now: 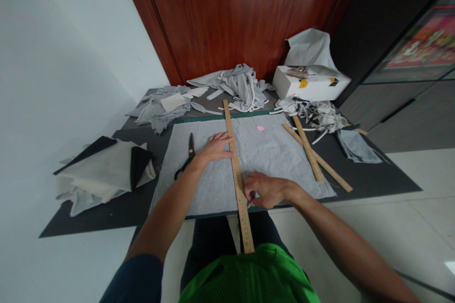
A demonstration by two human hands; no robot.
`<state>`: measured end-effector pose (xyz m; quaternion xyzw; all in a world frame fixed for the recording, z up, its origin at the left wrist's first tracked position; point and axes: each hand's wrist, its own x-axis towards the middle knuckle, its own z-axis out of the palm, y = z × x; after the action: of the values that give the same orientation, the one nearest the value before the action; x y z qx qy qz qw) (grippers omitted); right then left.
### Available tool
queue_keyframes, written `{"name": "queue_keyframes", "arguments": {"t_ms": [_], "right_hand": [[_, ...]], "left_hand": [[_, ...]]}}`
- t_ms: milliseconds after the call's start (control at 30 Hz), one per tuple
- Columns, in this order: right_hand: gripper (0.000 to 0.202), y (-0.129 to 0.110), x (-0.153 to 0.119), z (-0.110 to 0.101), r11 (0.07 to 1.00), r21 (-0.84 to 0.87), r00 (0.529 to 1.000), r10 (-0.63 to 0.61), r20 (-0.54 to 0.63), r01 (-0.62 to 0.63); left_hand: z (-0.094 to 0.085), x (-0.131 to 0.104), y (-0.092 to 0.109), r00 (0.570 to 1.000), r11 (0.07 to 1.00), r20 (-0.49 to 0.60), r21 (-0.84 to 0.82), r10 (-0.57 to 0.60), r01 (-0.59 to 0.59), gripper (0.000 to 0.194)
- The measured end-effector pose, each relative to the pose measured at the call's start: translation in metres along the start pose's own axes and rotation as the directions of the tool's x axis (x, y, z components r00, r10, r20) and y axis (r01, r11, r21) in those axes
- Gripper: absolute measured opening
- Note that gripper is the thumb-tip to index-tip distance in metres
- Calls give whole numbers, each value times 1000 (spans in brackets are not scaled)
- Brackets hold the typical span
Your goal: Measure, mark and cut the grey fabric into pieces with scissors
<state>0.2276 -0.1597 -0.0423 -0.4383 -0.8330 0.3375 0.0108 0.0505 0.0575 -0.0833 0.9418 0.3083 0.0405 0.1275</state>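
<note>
A sheet of light grey fabric (199, 189) lies flat on a green cutting mat (245, 115). A long wooden ruler (234, 165) crosses it lengthwise, its near end reaching past the table edge toward my body. My left hand (216, 147) lies with fingers spread, its fingertips on the ruler's left side and holding it down. Lower down, on the right side of the ruler, my right hand (265, 190) rests on the fabric with curled fingers pinched together; what they hold is hidden. Black scissors (191, 147) lie left of my left hand. A small pink piece (260, 128), perhaps chalk, sits on the fabric.
Two more wooden rulers, one over the other (314, 170), lie at the right. Heaps of grey scraps (245, 87) line the back. Folded fabric (106, 168) with black parts sits at the left of the dark table (387, 180). A white box (309, 86) stands back right.
</note>
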Motion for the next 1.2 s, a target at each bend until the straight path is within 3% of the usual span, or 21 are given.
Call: {"name": "queue_keyframes", "arguments": {"t_ms": [400, 733, 833, 1000, 1200], "right_hand": [[5, 1, 1, 1, 1000, -13, 1000, -8, -13, 8], [9, 6, -3, -6, 998, 47, 999, -35, 7, 35], [8, 13, -2, -8, 991, 120, 997, -44, -62, 51], [6, 19, 7, -7, 992, 97, 956, -47, -288, 79], [17, 18, 17, 4, 993, 84, 957, -55, -286, 82]], "left_hand": [[4, 2, -3, 1000, 1000, -17, -22, 8, -8, 82], [-1, 2, 7, 1000, 1000, 2, -9, -7, 7, 83], [-1, 3, 8, 1000, 1000, 5, -9, -10, 10, 83], [1, 5, 8, 1000, 1000, -20, -8, 10, -10, 82], [0, 4, 10, 1000, 1000, 0, 10, 8, -8, 79]]}}
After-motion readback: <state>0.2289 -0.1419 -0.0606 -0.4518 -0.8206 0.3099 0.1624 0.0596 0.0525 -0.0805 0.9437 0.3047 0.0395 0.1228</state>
